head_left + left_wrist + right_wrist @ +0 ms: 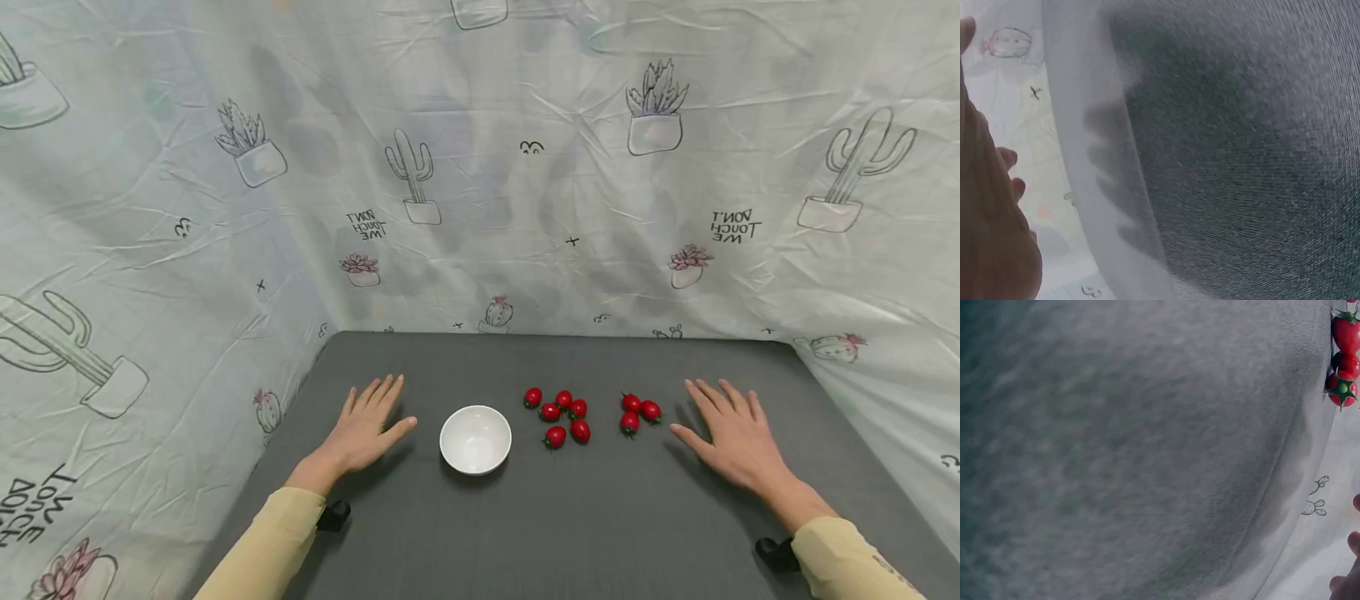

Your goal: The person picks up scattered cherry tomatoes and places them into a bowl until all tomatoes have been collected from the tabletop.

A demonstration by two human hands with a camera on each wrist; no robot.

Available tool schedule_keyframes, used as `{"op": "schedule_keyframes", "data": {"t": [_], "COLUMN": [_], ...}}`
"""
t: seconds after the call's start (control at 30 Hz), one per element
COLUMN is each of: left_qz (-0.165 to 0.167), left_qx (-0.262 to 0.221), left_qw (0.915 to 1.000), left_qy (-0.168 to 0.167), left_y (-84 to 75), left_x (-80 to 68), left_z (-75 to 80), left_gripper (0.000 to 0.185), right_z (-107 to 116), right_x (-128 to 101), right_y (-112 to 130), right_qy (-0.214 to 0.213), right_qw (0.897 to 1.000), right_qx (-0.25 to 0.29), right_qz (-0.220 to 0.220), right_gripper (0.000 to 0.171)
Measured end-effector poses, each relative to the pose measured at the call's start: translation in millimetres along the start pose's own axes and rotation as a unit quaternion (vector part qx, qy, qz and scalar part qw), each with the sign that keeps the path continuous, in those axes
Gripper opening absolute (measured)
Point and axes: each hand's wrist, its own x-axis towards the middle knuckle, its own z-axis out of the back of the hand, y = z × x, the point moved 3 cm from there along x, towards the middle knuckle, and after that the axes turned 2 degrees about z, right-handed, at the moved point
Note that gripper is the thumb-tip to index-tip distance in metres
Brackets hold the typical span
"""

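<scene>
Both hands flat on dark grey fabric-covered counter [480, 533], fingers straight and spread, gripping nothing. Left hand [365, 427] palm-down just left of small round white ceramic bowl [476, 439], near but apart; right hand [731, 437] palm-down just right of nearest small red cherry tomatoes w/ green stems [638, 412]. Bowl upright, nothing inside, sitting betw. left hand and tomatoes. Tomatoes loose on counter in two clumps — six [561, 414] just right of bowl, three nearer right hand. Probably laid out so fruit sits w/in easy reach of right hand, bowl central. Wrist views blurred — mostly counter, edge of cactus-print cloth backdrop [480, 167].
</scene>
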Motion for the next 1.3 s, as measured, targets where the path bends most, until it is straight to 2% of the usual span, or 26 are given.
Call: {"op": "schedule_keyframes", "data": {"t": [0.27, 0.53, 0.63, 0.77, 0.93, 1.07, 1.3], "left_qz": [-0.042, -0.079, -0.074, -0.050, -0.043, -0.042, -0.045], "left_qx": [-0.098, -0.170, -0.182, -0.203, -0.226, -0.230, -0.236], "left_qw": [0.9937, 0.9795, 0.9762, 0.9706, 0.9634, 0.9617, 0.9620], "left_qy": [0.035, 0.074, 0.091, 0.119, 0.137, 0.142, 0.129], "left_y": [-20.1, -45.3, -52.8, -60.9, -66.7, -67.4, -66.5], "left_x": [-4.1, -4.6, -2.1, 0.4, 4.9, 6.6, 6.4], "left_z": [1.3, -4.0, -8.9, -16.8, -25.9, -31.2, -36.4], "left_gripper": [0.095, 0.113, 0.119, 0.123, 0.127, 0.130, 0.128], "right_z": [-1, -4, -5, -8, -11, -13, -14], "right_x": [8, 18, 21, 23, 22, 22, 22], "right_y": [8, 14, 14, 13, 8, 5, 5], "right_qy": [-0.009, 0.008, 0.016, 0.029, 0.048, 0.061, 0.076], "right_qw": [0.998, 0.997, 0.997, 0.996, 0.994, 0.992, 0.988], "right_qx": [0.051, 0.067, 0.068, 0.076, 0.096, 0.108, 0.128], "right_qz": [0.030, 0.030, 0.028, 0.022, -0.003, -0.021, -0.036], "right_gripper": [0.079, 0.079, 0.078, 0.077, 0.079, 0.080, 0.075]}}
